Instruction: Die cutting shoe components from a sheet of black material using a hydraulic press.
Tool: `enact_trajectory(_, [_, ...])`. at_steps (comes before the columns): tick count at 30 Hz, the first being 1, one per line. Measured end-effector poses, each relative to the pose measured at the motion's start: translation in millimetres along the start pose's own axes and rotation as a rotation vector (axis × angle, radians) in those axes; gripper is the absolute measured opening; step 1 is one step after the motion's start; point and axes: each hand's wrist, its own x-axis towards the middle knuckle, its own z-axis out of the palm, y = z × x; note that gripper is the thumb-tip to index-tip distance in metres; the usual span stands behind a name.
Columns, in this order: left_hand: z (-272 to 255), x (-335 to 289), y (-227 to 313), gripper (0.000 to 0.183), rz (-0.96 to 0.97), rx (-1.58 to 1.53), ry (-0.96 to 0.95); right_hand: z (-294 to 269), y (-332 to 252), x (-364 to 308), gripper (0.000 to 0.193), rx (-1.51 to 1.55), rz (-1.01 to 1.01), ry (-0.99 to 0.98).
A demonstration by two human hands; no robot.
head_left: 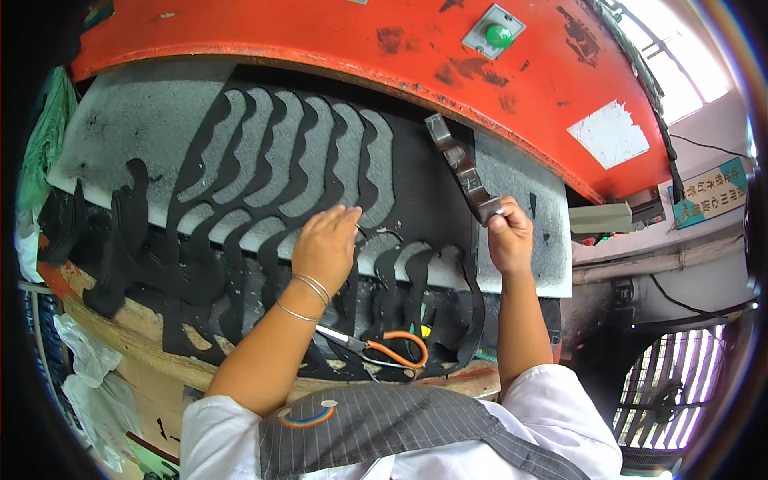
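Observation:
My right hand (510, 242) pinches the lower end of a metal cutting die (464, 172), a narrow curved strip with a wavy side. The die is tilted above the right part of a black foam-like sheet (420, 160). My left hand (324, 248), with a bangle on the wrist, is stretched out at the sheet's middle, palm down, fingers close together. Whether anything lies under its palm is hidden. Beyond it runs a row of curved, wavy-edged cutouts (316, 152), showing the grey-white board (144, 120) beneath.
A red machine beam (320, 32) with a green button (498, 35) spans the far side. Orange-handled scissors (404, 350) lie near my body. Black scraps (176, 272) hang over the board's near left edge. A wooden edge (152, 352) runs below them.

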Motion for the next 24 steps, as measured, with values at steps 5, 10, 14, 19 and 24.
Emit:
enact_trajectory(5, [-2.8, 37.1, 36.0, 0.028, 0.131, 0.070, -0.041, 29.8, -16.2, -3.1, 0.018, -0.745, -0.284, -0.278])
enact_trajectory(10, [27.6, 37.1, 25.1, 0.022, 0.038, -0.056, -0.102, 61.6, 21.0, 3.8, 0.015, -0.850, -0.359, -0.307])
enact_trajectory(14, [28.2, 37.8, 25.0, 0.021, 0.066, -0.036, -0.048, 57.1, 36.6, 3.0, 0.028, -0.973, -0.424, -0.320])
enact_trajectory(19, [25.2, 35.7, 21.9, 0.020, 0.101, -0.038, -0.043, 74.0, 42.7, -7.8, 0.061, -0.963, -0.028, -0.030])
enact_trajectory(24, [20.1, 36.0, 21.9, 0.019, 0.135, -0.047, -0.066, 74.1, 44.4, -10.7, 0.054, -1.037, 0.012, -0.130])
